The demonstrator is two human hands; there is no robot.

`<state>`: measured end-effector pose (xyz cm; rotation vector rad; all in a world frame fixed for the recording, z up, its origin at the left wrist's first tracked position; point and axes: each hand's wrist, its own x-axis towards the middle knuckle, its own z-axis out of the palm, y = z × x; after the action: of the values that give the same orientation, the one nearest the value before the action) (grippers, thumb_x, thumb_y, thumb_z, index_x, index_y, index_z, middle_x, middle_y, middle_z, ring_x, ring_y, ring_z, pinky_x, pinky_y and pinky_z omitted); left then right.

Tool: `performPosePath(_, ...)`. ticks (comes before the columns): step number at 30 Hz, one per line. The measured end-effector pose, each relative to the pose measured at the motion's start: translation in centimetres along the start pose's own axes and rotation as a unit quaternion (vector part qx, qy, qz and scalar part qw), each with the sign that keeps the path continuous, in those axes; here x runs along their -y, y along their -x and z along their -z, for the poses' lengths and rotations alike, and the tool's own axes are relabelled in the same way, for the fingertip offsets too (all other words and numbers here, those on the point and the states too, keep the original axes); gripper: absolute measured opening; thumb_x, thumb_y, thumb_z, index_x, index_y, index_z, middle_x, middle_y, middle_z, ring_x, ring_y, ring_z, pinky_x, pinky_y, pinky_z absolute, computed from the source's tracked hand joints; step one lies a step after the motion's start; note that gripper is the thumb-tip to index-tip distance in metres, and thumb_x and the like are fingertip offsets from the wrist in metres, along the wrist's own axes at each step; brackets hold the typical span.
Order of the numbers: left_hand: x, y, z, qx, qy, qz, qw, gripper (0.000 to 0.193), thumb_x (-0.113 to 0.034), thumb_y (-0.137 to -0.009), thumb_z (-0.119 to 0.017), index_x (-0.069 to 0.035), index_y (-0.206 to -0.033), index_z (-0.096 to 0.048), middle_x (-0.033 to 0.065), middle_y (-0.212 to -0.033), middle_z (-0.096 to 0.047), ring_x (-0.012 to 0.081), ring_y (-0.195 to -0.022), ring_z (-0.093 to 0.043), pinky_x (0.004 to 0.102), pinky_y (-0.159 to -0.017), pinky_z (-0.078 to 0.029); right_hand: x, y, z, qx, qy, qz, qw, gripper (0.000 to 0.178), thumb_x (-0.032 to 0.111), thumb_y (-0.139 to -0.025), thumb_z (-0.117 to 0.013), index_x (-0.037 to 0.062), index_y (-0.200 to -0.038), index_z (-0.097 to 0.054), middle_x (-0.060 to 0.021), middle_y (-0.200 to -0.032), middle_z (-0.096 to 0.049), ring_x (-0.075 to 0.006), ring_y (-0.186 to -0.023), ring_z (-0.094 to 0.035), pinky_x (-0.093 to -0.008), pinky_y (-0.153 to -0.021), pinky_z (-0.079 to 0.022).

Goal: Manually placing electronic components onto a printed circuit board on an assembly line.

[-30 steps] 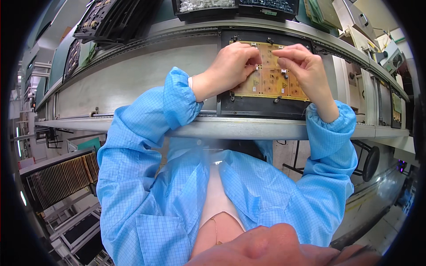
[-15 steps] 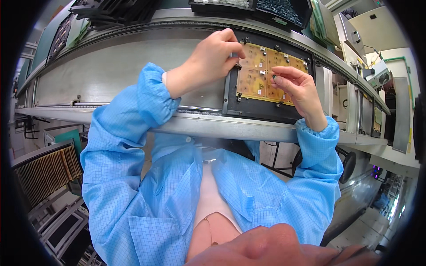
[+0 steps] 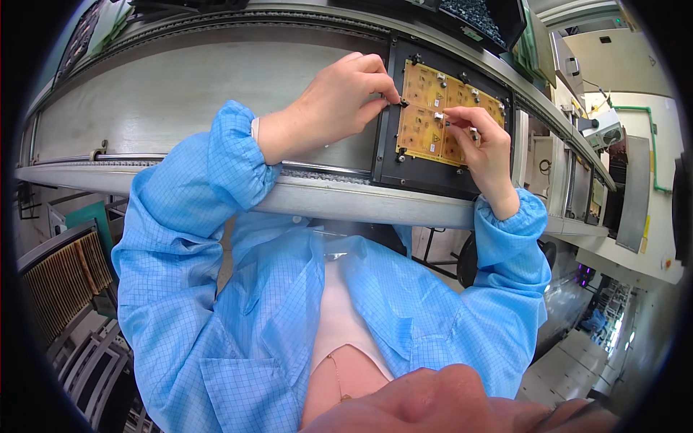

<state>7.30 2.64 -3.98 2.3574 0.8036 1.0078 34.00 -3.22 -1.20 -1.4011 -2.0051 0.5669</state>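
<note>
A yellow-brown circuit board panel [image 3: 421, 130] lies in a black frame [image 3: 385, 148], held by small black clips along its edges. The fingers of my left hand [image 3: 354, 94] are drawn together beside the black clip [image 3: 404, 102] on the panel's left edge. What they hold, if anything, is hidden. Over the middle of the panel, my right hand [image 3: 485, 144] pinches a small dark green component [image 3: 448, 125] between thumb and forefinger. Close to those fingertips a white component [image 3: 438, 115] sits on the panel. More white parts stand along the panel's upper side.
The frame rests between the metal rails [image 3: 346, 198] of a conveyor line. A bare metal plate [image 3: 180, 94] stretches to the left. Behind the far rail is a black bin [image 3: 473, 22] of small dark parts. A slotted rack [image 3: 61, 285] stands at the lower left.
My right hand has brought the green component closer to the white component on the panel. My left hand has lowered slightly toward the left-edge clip. The whole view has shifted a little.
</note>
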Motion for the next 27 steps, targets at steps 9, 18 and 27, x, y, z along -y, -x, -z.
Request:
performPosePath(9, -0.3, 0.0, 0.1, 0.004, -0.005, 0.0, 1.0, 0.01, -0.004, -0.082, -0.07, -0.007, -0.091, -0.068, 0.0074, -0.091, -0.059, 0.0273, -0.092, -0.059, 0.0378, -0.079, -0.049, 0.3, -0.2, 0.7, 0.03, 0.09, 0.083, 0.992, 0.035, -0.01, -0.081, -0.067, 0.002, -0.113, -0.066, -0.0086, -0.091, -0.066, -0.0194, -0.085, -0.067, -0.0296, -0.079, -0.053)
performPosePath(18, -0.1, 0.2, 0.3, -0.001, -0.019, -0.01, 1.0, 0.009, -0.005, -0.083, -0.07, -0.006, -0.091, -0.068, 0.0079, -0.092, -0.06, 0.0273, -0.092, -0.059, 0.0377, -0.078, -0.05, 0.0, -0.3, 1.2, 0.051, 0.098, 0.122, 0.986, 0.033, -0.009, -0.081, -0.068, 0.0013, -0.113, -0.065, -0.0092, -0.091, -0.066, -0.0198, -0.085, -0.067, -0.0304, -0.078, -0.054)
performPosePath(27, 0.3, 0.3, 0.4, 0.013, -0.006, -0.024, 1.0, 0.009, -0.003, -0.083, -0.068, -0.007, -0.091, -0.068, 0.0078, -0.093, -0.06, 0.0279, -0.092, -0.059, 0.038, -0.079, -0.05, 0.8, -1.6, 1.6, 0.127, 0.178, 0.23, 0.948, 0.032, -0.008, -0.082, -0.066, -0.0007, -0.113, -0.063, -0.0117, -0.094, -0.065, -0.027, -0.088, -0.065, -0.0339, -0.077, -0.055)
